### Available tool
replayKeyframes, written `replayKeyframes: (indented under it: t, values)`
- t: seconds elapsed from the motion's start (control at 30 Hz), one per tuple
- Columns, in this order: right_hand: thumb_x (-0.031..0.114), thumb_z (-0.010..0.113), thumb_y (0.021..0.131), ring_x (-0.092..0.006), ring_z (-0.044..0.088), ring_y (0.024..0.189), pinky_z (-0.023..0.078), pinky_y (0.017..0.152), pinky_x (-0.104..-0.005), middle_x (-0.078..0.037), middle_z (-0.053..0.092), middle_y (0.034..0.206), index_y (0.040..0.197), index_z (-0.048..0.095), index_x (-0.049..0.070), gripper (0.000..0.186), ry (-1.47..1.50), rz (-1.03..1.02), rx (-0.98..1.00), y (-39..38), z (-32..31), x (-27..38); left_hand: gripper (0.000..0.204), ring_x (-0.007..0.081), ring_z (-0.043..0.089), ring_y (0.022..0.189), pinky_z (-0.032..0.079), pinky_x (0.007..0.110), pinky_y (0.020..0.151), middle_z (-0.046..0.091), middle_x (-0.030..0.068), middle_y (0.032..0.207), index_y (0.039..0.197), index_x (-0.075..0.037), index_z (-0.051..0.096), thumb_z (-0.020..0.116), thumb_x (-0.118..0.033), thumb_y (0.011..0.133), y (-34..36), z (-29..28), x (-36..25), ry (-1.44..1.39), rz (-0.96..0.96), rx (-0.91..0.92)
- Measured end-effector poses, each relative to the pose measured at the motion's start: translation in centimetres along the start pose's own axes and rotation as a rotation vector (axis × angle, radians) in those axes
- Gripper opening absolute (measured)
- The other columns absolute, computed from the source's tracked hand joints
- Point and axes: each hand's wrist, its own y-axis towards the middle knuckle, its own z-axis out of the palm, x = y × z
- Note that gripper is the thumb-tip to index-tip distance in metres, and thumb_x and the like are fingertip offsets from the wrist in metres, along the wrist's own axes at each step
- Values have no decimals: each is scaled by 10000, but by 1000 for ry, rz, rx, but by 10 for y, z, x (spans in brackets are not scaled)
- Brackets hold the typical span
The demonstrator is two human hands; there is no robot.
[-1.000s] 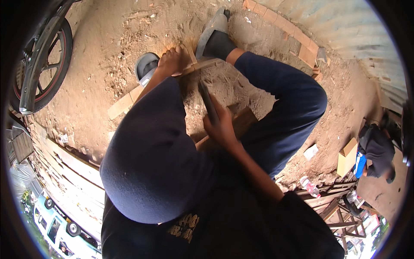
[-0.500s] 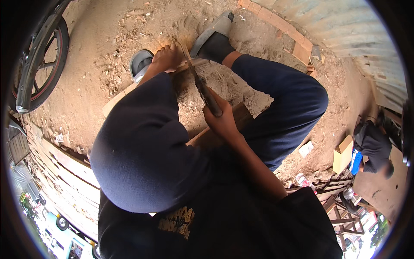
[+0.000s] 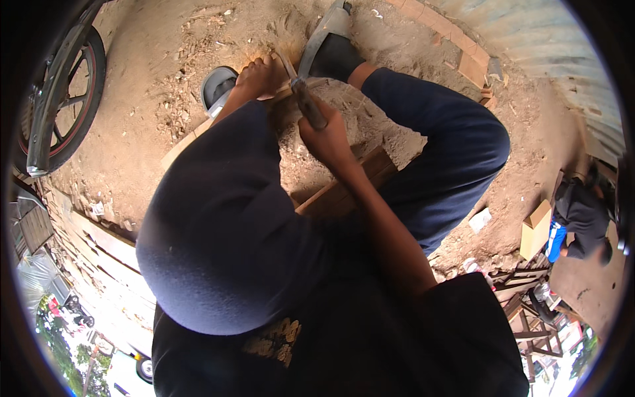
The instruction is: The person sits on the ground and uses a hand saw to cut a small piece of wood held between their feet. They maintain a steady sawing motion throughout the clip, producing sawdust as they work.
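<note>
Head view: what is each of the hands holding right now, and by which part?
The right hand grips a knife by its dark handle, blade pointing away. The left hand presses on the end of a wood strip; a full grasp cannot be told.

So the wood strip (image 3: 198, 132) lies on the dirt ground (image 3: 145, 99), with a sandal (image 3: 217, 87) just behind it and a shoe (image 3: 334, 46) to the right. Wheel (image 3: 63, 99) sits far left, cardboard box (image 3: 536, 228) far right, bricks (image 3: 456, 49) behind.
</note>
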Motion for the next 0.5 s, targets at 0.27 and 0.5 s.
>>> replayKeyframes:
  t: [0.27,0.5]
  values:
    - [36,497,825,-117,525,625,462,596,-305,-80,615,771,1299,550,-34,483,6,-87,-44,-45,-10,-16,667,397,607,1118,511,448,939,567,267,1171,1191,12,403,783,-222,696,-3,-1,4,-8,-33,-28]
    - [28,500,841,-117,524,617,462,585,-307,-69,614,742,1329,536,-31,493,-45,-175,-146,-51,6,-33,609,408,603,1124,512,457,933,573,275,1170,1192,33,420,734,-253,755,-4,-24,-12,-14,-32,4]
